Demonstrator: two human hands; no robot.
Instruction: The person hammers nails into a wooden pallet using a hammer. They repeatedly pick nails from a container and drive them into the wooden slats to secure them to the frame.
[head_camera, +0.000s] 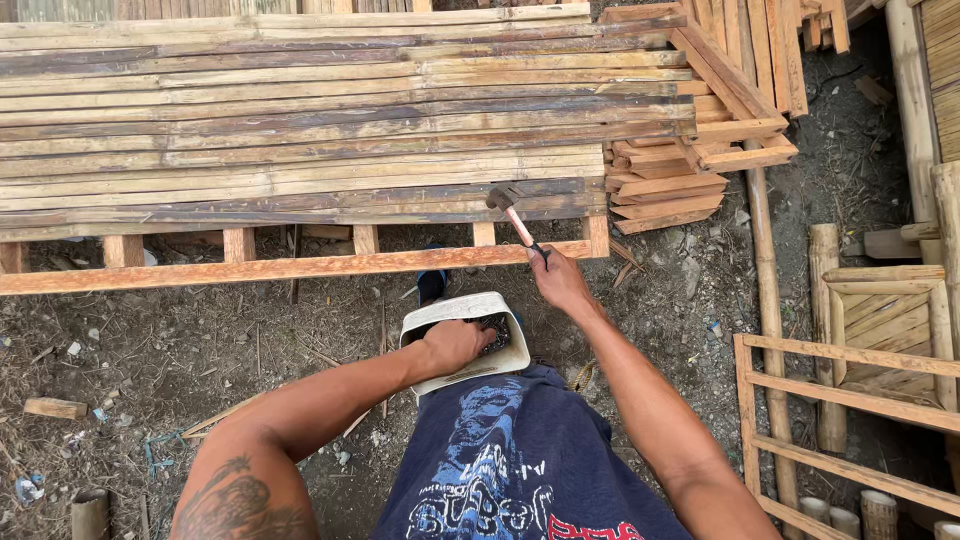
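Right hand (560, 283) — clenched around the handle of a hammer (512, 215). The hammer's dark head sits on or just above the front slats of the bamboo panel (300, 130), close to the panel's near edge and toward its right end; contact with the slat cannot be confirmed from this view. The handle slopes back from the head down to the hand, crossing the reddish wooden rail (250, 268) that runs along the near side of the frame.

Left hand (455, 345) — reaching into a white rectangular container (462, 310) held at the person's front, with the fingers hidden inside against the dark contents. Whether they have closed on anything cannot be told. The contents appear to be small dark metal pieces, too small to identify.

The container lies just below the rail, near its right end, between the two forearms and above the dark blue printed shirt (520, 460).

Surroundings: the panel of long split slats rests on short wooden uprights over bare ground (180, 350) strewn with chips and scraps. A stack of short cut boards (690, 160) abuts the panel's right end. A latticed wooden frame (880, 320) and open rails stand at the far right, well apart from both hands.
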